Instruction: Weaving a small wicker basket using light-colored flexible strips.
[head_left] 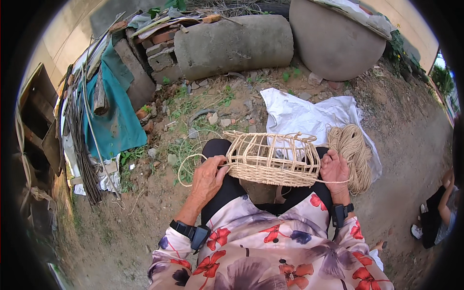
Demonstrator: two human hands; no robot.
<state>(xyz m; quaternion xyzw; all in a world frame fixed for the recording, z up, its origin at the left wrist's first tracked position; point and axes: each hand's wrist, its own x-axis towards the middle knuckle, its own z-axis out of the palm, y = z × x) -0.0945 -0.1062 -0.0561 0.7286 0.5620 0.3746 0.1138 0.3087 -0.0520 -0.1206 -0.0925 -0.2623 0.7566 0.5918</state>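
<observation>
Straw-coloured basket (273, 162) rests on our lap; our left hand (209, 176) pinches the loose cord (186, 166), our right hand (334, 169) grips its rim. We should keep each pull snug and even.

A half-woven straw basket (271, 159) lies on its side across the lap, solid woven base nearest, open pale ribs rising on the far side. Its loose cord (191, 166) loops out to the left
</observation>
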